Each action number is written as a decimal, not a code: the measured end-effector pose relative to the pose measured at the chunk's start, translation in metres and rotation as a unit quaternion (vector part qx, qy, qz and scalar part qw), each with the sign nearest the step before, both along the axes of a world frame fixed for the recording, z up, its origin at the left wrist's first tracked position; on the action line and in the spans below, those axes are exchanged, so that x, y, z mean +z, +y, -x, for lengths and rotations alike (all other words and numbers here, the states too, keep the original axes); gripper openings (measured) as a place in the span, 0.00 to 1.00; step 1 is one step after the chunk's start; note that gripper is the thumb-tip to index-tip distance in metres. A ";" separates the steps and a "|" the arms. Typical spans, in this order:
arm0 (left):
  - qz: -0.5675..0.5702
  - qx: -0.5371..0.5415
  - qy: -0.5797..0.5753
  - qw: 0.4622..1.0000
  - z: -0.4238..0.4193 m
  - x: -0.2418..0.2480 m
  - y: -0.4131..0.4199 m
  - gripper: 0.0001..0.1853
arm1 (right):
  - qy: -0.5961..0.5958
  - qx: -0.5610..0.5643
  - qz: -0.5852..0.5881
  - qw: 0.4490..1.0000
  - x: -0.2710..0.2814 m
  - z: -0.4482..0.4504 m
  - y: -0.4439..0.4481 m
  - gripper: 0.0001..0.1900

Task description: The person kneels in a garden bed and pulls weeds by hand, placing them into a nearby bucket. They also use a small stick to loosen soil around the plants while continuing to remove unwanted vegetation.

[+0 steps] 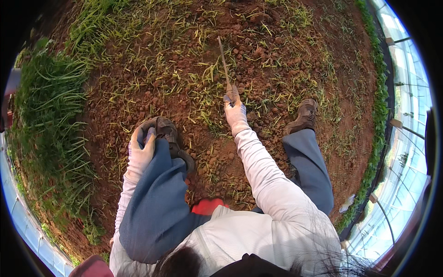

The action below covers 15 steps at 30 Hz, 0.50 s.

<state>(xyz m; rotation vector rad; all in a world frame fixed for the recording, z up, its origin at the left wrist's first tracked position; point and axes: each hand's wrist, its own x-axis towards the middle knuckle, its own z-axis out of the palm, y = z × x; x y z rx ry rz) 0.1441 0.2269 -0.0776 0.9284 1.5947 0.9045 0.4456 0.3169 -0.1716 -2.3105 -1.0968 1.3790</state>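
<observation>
My right hand [236, 112], in a soiled work glove, reaches forward over the soil. It is closed around a long, narrow tool [223, 60], perhaps a blade seen edge-on, whose handle is mostly hidden in the fist. The tool's tip points away from me over loose reddish soil [247, 55] strewn with cut green and yellow stems [207, 72]. My left hand [142, 143], also gloved, rests with bent fingers at my left shin, against the blue trouser leg [155, 194] and beside my brown shoe [168, 130]. Whether its fingers grip the cloth is not clear.
A thick row of cut leafy greens [52, 100] lies along the left. My right shoe [304, 114] stands on the soil. A red object [207, 206] shows beneath me. A green plant strip [380, 97] and the translucent greenhouse wall [412, 104] border the right side.
</observation>
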 end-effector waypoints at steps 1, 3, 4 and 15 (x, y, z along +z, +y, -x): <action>0.007 -0.002 -0.003 1.000 -0.003 0.003 0.000 0.14 | 0.016 -0.012 0.009 1.000 0.006 -0.001 -0.013 0.30; -0.094 -0.132 0.122 0.979 -0.008 0.008 0.002 0.17 | 0.020 -0.017 -0.056 0.998 0.006 -0.012 -0.050 0.30; -0.147 -0.193 0.187 0.952 -0.009 0.010 0.006 0.18 | -0.028 0.011 -0.090 0.996 0.001 -0.015 -0.076 0.31; -0.415 -0.566 0.334 0.629 -0.171 -0.021 0.147 0.37 | 0.156 -0.038 -0.243 0.957 0.030 -0.037 -0.084 0.28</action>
